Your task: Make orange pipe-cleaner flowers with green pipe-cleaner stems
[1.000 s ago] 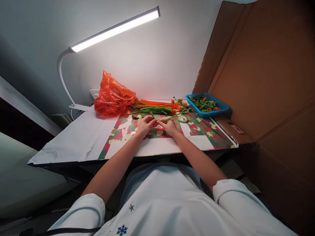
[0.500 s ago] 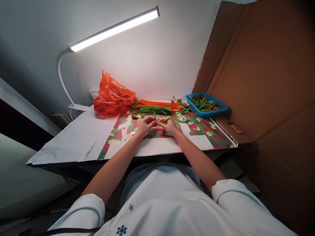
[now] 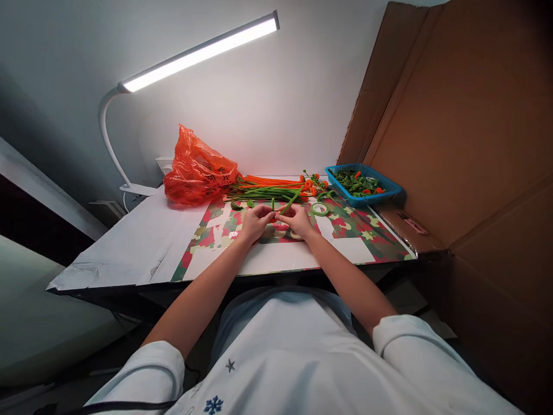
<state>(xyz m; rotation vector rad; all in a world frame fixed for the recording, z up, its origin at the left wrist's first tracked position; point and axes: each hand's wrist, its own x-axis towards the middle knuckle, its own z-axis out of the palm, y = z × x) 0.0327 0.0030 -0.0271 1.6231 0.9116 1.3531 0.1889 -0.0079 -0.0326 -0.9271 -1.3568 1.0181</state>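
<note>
Two hands, left hand [image 3: 256, 222] and right hand [image 3: 297, 221], each grip pinching one thin fuzzy green stem [image 3: 290, 203] above the patterned mat [image 3: 367, 233] on the desk [image 3: 129, 245]. Stem bent, short end up. Orange bag [image 3: 196, 170] print too small to read.

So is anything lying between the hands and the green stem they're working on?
Nothing visible does. The left hand and right hand both already pinch the green stem over the patterned mat; the tape roll lies off to the right.
</note>
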